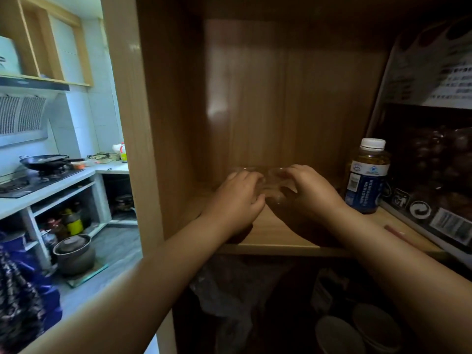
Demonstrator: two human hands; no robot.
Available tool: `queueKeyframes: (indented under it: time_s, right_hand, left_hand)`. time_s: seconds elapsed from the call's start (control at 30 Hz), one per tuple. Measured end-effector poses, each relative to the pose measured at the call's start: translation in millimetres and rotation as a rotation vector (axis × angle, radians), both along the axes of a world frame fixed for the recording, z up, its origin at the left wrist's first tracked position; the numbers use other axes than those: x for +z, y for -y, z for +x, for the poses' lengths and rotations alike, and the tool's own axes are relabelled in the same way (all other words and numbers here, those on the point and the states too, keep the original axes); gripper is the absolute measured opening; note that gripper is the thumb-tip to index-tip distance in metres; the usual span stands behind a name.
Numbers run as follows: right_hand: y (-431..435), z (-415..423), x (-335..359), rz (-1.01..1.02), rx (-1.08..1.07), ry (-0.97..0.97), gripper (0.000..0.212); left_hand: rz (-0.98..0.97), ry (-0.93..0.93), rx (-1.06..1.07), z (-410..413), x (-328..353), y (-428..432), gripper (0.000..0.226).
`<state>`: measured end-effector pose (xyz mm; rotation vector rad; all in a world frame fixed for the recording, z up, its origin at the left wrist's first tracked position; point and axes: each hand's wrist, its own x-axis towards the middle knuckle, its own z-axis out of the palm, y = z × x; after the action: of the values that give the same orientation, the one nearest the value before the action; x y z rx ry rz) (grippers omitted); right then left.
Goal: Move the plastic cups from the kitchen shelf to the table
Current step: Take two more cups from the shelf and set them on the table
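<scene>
Two clear plastic cups stand side by side deep in the wooden shelf (275,238) compartment. They are hard to see in the dim light. My left hand (236,198) is wrapped around the left cup (244,169), whose rim shows just above my fingers. My right hand (306,192) is curled around the right cup (275,185), with its rim and clear wall showing between the two hands. Both cups look upright. My hands almost touch each other.
A bottle with a white cap and blue label (366,177) stands on the shelf just right of my right hand. A dark printed box (434,159) fills the shelf's right side. Plates (357,330) sit on the shelf below. The stove counter with a wok (43,162) is at left.
</scene>
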<state>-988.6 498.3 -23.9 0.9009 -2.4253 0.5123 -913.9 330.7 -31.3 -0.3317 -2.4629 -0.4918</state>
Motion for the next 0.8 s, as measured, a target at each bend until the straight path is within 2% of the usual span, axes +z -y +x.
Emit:
queueKeyframes:
  time_s: [0.37, 0.8]
  right_hand:
    - [-9.1, 15.7, 0.6, -0.012, 0.039, -0.096, 0.025]
    - [-25.3, 77.8, 3.4, -0.061, 0.096, -0.104, 0.014]
  left_hand:
    - [-0.041, -0.066, -0.025, 10.1, -1.0, 3.9, 0.009]
    - [-0.05, -0.086, -0.051, 52.5, 1.2, 2.3, 0.004]
